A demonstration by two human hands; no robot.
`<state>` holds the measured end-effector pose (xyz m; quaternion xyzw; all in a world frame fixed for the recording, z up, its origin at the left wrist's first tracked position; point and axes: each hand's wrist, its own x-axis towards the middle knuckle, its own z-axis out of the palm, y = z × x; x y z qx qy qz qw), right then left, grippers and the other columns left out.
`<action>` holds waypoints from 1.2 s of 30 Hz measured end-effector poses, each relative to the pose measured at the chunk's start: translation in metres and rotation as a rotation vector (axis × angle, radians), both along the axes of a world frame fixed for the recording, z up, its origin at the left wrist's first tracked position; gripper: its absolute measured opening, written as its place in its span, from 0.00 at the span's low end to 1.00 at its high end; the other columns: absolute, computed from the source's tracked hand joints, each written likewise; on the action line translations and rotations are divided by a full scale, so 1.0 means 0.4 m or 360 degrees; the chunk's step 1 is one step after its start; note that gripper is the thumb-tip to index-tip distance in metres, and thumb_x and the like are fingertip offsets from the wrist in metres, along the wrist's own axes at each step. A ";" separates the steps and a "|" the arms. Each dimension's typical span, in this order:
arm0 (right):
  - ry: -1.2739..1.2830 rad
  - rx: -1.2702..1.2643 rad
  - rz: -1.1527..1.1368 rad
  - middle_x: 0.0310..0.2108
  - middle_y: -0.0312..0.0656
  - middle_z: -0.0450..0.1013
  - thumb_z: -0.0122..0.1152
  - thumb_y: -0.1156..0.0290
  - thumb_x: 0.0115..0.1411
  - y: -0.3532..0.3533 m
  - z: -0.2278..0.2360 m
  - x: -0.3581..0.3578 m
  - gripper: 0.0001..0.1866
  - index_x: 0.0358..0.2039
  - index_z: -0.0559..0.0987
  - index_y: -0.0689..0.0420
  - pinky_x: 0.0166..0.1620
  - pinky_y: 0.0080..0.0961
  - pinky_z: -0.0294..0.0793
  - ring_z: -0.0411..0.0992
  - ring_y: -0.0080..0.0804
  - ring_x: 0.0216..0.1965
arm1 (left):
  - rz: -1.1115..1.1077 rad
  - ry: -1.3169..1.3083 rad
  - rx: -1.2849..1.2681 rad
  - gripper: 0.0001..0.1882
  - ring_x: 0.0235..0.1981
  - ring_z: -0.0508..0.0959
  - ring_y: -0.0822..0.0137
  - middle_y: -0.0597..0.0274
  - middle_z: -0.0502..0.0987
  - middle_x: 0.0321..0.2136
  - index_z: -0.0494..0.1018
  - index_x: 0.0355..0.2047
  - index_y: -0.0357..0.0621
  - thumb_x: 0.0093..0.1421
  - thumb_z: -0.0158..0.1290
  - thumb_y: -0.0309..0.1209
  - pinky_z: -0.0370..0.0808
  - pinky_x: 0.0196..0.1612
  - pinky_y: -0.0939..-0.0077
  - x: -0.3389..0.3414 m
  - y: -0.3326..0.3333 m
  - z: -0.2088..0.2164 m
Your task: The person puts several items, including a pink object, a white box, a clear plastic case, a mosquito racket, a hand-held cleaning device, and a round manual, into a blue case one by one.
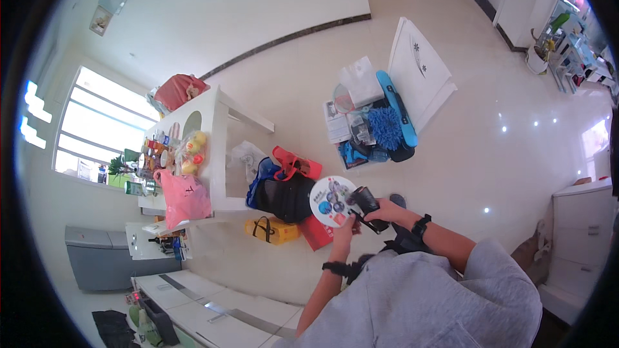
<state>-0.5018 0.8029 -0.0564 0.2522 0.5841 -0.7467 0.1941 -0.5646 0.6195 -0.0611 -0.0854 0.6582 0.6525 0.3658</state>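
Note:
A round white disc with coloured prints [331, 202], shaped like a hand fan, is gripped at its lower right edge by my left hand [347, 227]. Its fingers are closed and partly hidden. My right hand [389, 210] is wrapped round a black cylindrical object [365, 200], whose exact kind I cannot tell. The two held things are close together in front of me, and a thin black strip [369, 223] shows between my hands. Just beyond the disc, a black bag [284, 198] rests on the floor with a red bag [298, 164] behind it.
Ahead lies a pile with a blue fluffy duster head [385, 127], a long blue case [398, 109] and white packages [362, 81], beside a large white panel [420, 74]. A yellow bag [271, 231] stands left. The white table [218, 183] carries a pink bag [185, 198].

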 end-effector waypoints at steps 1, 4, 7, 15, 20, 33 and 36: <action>0.0080 0.0023 0.0096 0.30 0.41 0.77 0.71 0.65 0.44 0.013 -0.010 -0.016 0.23 0.39 0.78 0.63 0.38 0.24 0.74 0.74 0.26 0.32 | 0.0129 -0.0054 -0.0072 0.09 0.17 0.73 0.72 0.64 0.75 0.20 0.73 0.30 0.41 0.61 0.53 0.35 0.72 0.22 0.78 -0.029 0.034 -0.006; 0.0203 0.0143 0.0266 0.28 0.41 0.77 0.72 0.63 0.41 0.078 -0.052 -0.076 0.24 0.38 0.78 0.63 0.36 0.26 0.75 0.74 0.27 0.29 | 0.0145 -0.0034 -0.0013 0.10 0.17 0.73 0.73 0.65 0.75 0.20 0.73 0.30 0.42 0.61 0.53 0.36 0.71 0.22 0.80 -0.122 0.097 -0.041; 0.0013 -0.0010 0.0079 0.32 0.42 0.77 0.72 0.63 0.43 0.126 -0.105 -0.103 0.27 0.43 0.76 0.63 0.38 0.24 0.73 0.75 0.30 0.32 | 0.0221 -0.0144 -0.0054 0.09 0.20 0.75 0.72 0.65 0.75 0.20 0.73 0.31 0.43 0.61 0.54 0.36 0.71 0.24 0.79 -0.185 0.173 -0.057; 0.0007 0.0328 -0.0018 0.36 0.47 0.75 0.74 0.62 0.39 0.226 -0.256 -0.232 0.34 0.46 0.73 0.66 0.42 0.29 0.73 0.74 0.34 0.38 | 0.0270 -0.0334 -0.0065 0.07 0.22 0.74 0.75 0.68 0.76 0.22 0.72 0.30 0.50 0.60 0.55 0.37 0.67 0.26 0.81 -0.403 0.287 -0.180; -0.0124 0.0239 -0.0011 0.34 0.48 0.75 0.73 0.64 0.40 0.250 -0.347 -0.414 0.33 0.46 0.72 0.65 0.40 0.31 0.73 0.74 0.36 0.36 | 0.0426 -0.0598 -0.0019 0.07 0.27 0.71 0.75 0.70 0.74 0.26 0.73 0.32 0.46 0.58 0.58 0.34 0.66 0.31 0.76 -0.567 0.351 -0.299; -0.0517 0.0365 0.0058 0.41 0.51 0.75 0.75 0.65 0.37 0.272 -0.481 -0.777 0.36 0.48 0.72 0.63 0.48 0.33 0.71 0.74 0.43 0.44 | 0.0090 -0.0545 -0.0206 0.10 0.23 0.75 0.72 0.64 0.76 0.25 0.74 0.34 0.38 0.55 0.61 0.29 0.72 0.29 0.78 -0.922 0.405 -0.731; -0.0514 0.0612 0.0093 0.39 0.48 0.74 0.74 0.66 0.38 0.306 -0.564 -0.751 0.34 0.46 0.72 0.63 0.46 0.30 0.71 0.74 0.39 0.41 | 0.0153 -0.0590 -0.0203 0.08 0.16 0.71 0.75 0.65 0.75 0.19 0.76 0.27 0.36 0.53 0.62 0.28 0.66 0.20 0.82 -0.961 0.462 -0.741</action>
